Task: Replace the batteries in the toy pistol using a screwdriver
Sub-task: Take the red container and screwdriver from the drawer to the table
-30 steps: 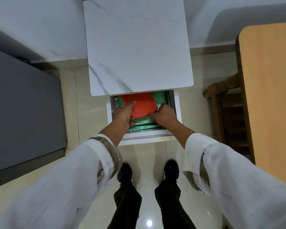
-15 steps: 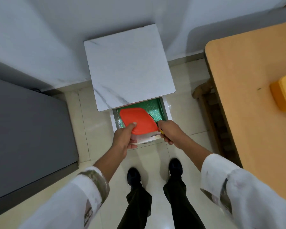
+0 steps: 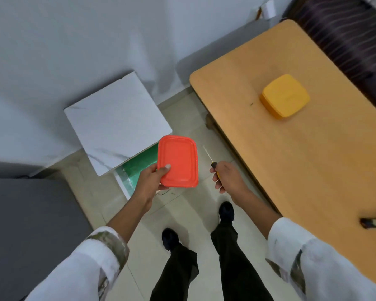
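Observation:
My left hand (image 3: pixel 150 181) holds a plastic box with a red lid (image 3: pixel 178 161) in the air, thumb on the lid, above the floor in front of the open drawer (image 3: pixel 137 166). My right hand (image 3: pixel 227 178) is closed around a screwdriver (image 3: pixel 211 160) with a yellow and black handle; its thin shaft points up and away. At the right edge of the wooden table (image 3: pixel 313 170) lies a dark object (image 3: pixel 374 222), partly cut off, which I cannot identify. What the red-lidded box contains is hidden.
A white marble-topped bedside cabinet (image 3: pixel 115 120) stands against the wall, its green-lined drawer pulled out. A yellow lidded box (image 3: pixel 284 96) sits on the wooden table at right. A grey surface (image 3: pixel 26 224) fills the left. My feet stand on the tiled floor (image 3: pixel 156 213).
Both hands have lifted out of the drawer: the left brought up the red-lidded box, the right came away holding the screwdriver. My view swung right, showing more of the wooden table.

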